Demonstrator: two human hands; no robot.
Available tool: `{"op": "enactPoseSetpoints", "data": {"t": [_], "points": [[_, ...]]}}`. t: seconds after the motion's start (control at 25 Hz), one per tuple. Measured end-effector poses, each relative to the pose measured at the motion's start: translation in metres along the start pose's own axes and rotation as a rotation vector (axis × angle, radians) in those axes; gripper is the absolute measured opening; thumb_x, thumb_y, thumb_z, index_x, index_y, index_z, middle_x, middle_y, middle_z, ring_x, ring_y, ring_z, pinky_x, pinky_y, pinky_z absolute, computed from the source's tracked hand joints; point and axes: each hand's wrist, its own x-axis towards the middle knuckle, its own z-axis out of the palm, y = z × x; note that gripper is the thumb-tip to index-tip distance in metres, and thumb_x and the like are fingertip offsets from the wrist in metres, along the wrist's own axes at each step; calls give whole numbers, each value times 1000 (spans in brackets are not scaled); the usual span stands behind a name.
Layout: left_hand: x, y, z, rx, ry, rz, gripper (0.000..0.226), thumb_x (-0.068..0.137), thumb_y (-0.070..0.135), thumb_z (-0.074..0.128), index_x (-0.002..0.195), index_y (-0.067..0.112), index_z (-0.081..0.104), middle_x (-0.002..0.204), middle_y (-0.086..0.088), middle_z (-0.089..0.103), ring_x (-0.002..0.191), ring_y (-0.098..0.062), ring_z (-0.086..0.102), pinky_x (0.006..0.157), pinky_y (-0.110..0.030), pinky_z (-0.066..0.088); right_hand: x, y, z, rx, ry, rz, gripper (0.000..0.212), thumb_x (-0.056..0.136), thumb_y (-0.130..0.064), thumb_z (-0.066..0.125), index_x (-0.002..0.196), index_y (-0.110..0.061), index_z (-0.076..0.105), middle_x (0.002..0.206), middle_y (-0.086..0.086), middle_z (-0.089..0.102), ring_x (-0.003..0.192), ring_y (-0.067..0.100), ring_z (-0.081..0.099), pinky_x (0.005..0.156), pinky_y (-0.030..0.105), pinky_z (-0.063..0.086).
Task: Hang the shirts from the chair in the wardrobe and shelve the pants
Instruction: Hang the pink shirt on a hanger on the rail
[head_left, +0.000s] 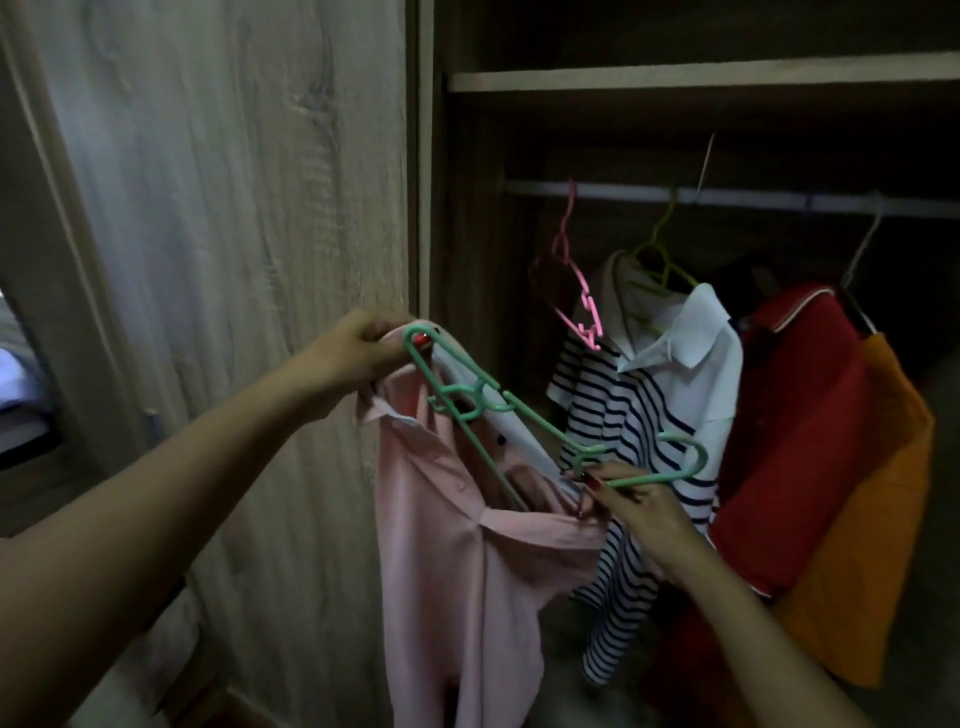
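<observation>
Wooden wardrobe is seen open ahead, white metal rail up and right. A pale pink shirt is held on a slanted green plastic hanger: top end gripped by the left hand, hook end pinched by the right hand, nearer the rail

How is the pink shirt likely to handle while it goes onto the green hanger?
Probably floppy: the pink shirt sags in folds below the left hand and right hand. Likely light, since finger grips alone carry it. It may slip off the green hanger, which is tilted steeply.
</observation>
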Motion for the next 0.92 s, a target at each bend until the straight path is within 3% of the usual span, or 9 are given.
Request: {"op": "enactPoseSetpoints", "data": {"t": [0.16, 0.24, 0.28, 0.36, 0.44, 0.6, 0.72, 0.8, 0.92], "points": [[-1, -17, -5, 462, 141, 72, 18, 93, 16, 56, 102, 11, 71, 94, -6, 71, 80, -20, 68, 62, -19, 46, 5, -18, -25, -106, -126, -9, 17, 74, -45, 70, 80, -30, 75, 75, 3, 72, 74, 5, 66, 71, 15, 50], [-1, -21, -2, 634, 210, 118, 19, 91, 16, 59, 102, 6, 71, 94, -6, 68, 83, -18, 62, 61, -16, 39, 6, -23, -31, -261, -181, -14, 4, 81, -29, 70, 83, -30, 73, 81, 12, 73, 78, 7, 67, 76, 16, 49], [0, -23, 1, 675, 222, 126, 20, 90, 16, 60, 102, 5, 71, 96, -9, 68, 87, -21, 61, 63, -19, 39, 7, -25, -32, -360, -204, -32, 12, 84, -18, 68, 82, -29, 72, 81, 13, 74, 79, 9, 68, 77, 17, 49], [1, -25, 12, 702, 193, 156, 21, 90, 16, 61, 104, 4, 70, 102, -13, 68, 93, -25, 62, 72, -26, 42, 11, -34, -28, -503, -247, -79, 18, 87, -12, 66, 81, -27, 72, 76, 9, 75, 77, 12, 69, 75, 20, 50], [-1, -22, 27, 662, 121, 201, 23, 90, 20, 61, 105, 7, 71, 102, -12, 69, 90, -20, 62, 72, -24, 44, 17, -50, -19, -544, -282, -128, 14, 87, -10, 65, 83, -20, 73, 75, 3, 74, 74, 12, 69, 71, 19, 52], [-10, -17, 53, 573, -102, 245, 54, 75, 57, 47, 100, 16, 72, 90, 2, 69, 77, -5, 60, 65, -16, 43, 28, -74, 0, -659, -352, -230, 9, 85, -12, 65, 84, -15, 73, 77, -4, 74, 74, 4, 67, 68, 14, 48], [-10, -30, 53, 519, -78, 208, 30, 89, 46, 55, 99, 22, 70, 87, 13, 64, 73, 0, 59, 62, -13, 42, 27, -84, 0, -502, -225, -200, 12, 89, -9, 61, 78, -13, 65, 66, -1, 69, 60, -3, 61, 60, 7, 39], [-9, -44, 48, 604, 16, 146, 24, 96, 33, 49, 98, 18, 67, 85, 9, 57, 74, -5, 55, 63, -19, 41, 24, -85, -1, -477, -221, -179, 15, 91, -9, 58, 78, -15, 62, 66, 0, 69, 58, -3, 60, 59, 8, 39], [-12, -75, 49, 693, -124, 96, 43, 94, 47, 37, 91, 14, 64, 84, -1, 60, 79, -19, 58, 75, -38, 49, 27, -85, -7, -393, -197, -101, 11, 93, -9, 55, 87, -7, 64, 66, 3, 69, 52, -3, 57, 52, 12, 40]]}}
